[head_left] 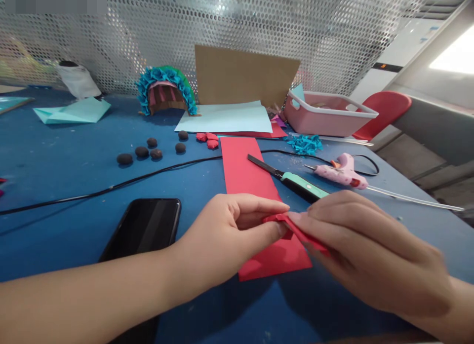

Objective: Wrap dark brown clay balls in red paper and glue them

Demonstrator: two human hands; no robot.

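Observation:
Between my two hands is a small folded piece of red paper (309, 239). My left hand (237, 230) pinches its left end between thumb and fingers. The right end is gripped by my right hand (370, 250), whose fingers are wrapped over it. Beneath both hands a long red paper strip (246, 171) lies flat on the blue table (74, 173). A utility knife (303, 185) with a teal and black handle rests partly on the strip, its blade toward the upper left. Small red crumpled pieces (212, 139) sit beyond the strip's far end.
A black phone (148, 225) lies beside my left forearm. Several dark balls (141, 152) and a black cable (122, 185) are at centre left. A pink glue gun (342, 172) and pink basket (329, 118) stand right. Behind are a blue-trimmed arch (166, 80) and cardboard (246, 77).

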